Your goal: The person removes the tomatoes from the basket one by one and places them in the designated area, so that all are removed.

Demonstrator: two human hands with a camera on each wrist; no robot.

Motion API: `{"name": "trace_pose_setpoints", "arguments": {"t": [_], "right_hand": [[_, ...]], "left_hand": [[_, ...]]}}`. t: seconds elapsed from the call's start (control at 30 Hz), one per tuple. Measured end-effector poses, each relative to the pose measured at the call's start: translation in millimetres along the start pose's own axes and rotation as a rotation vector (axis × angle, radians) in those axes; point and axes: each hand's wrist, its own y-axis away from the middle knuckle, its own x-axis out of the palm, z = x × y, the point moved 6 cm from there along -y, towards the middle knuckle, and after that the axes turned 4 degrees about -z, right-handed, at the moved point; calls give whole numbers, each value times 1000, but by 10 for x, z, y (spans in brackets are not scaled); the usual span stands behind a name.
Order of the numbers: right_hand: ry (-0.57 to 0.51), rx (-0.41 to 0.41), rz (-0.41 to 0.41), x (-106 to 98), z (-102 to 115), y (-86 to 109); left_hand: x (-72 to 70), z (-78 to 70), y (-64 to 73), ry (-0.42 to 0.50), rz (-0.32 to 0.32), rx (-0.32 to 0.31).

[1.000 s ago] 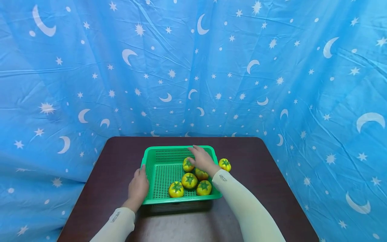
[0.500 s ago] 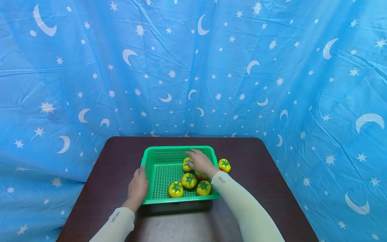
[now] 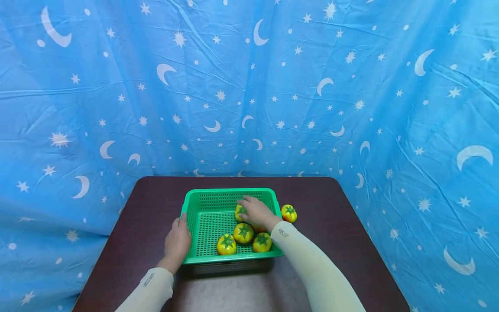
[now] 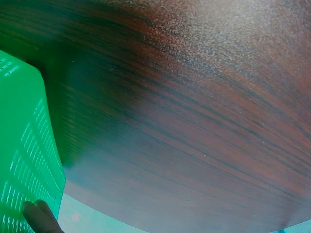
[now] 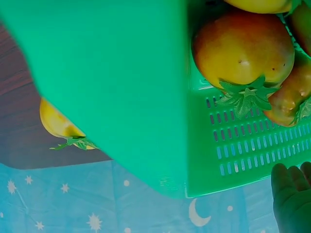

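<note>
A shallow green plastic basket (image 3: 230, 190) with slotted walls and floor is on the dark table. My left hand (image 3: 177, 242) grips its left side, and in the left wrist view two fingertips (image 4: 36, 216) lie against the outer wall. Several yellow-orange tomatoes with green star-shaped leaf tops fill the basket's right half. Over the back tomato (image 3: 239, 213) is my right hand (image 3: 257, 213), its fingers and thumb spread about it. A further tomato (image 3: 256, 227) is mostly hidden beneath that hand. The right wrist view shows the fingers (image 5: 282, 182) extended near the basket's back rim.
One more tomato (image 3: 289, 213) sits on the table just outside the basket's right wall. The dark wooden table (image 3: 331, 242) has rounded back corners. Blue curtains (image 3: 218, 108) with white moons and stars hang behind and at both sides.
My right hand has shifted slightly left and down, its fingers moving from above the back wall to over the back tomato. The left hand and basket stay put.
</note>
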Motion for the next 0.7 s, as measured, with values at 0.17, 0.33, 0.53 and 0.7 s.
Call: {"name": "trace_pose_setpoints", "arguments": {"t": [0.17, 0.33, 0.53, 0.7], "right_hand": [[20, -30, 44, 79, 5, 0], [27, -22, 116, 144, 18, 29], [47, -24, 159, 185, 21, 34], [56, -26, 165, 200, 16, 27]], "left_hand": [[-6, 0, 2, -2, 0, 0], [-14, -5, 8, -8, -6, 2], [-3, -10, 10, -10, -5, 1], [-1, -7, 9, -12, -2, -3]]}}
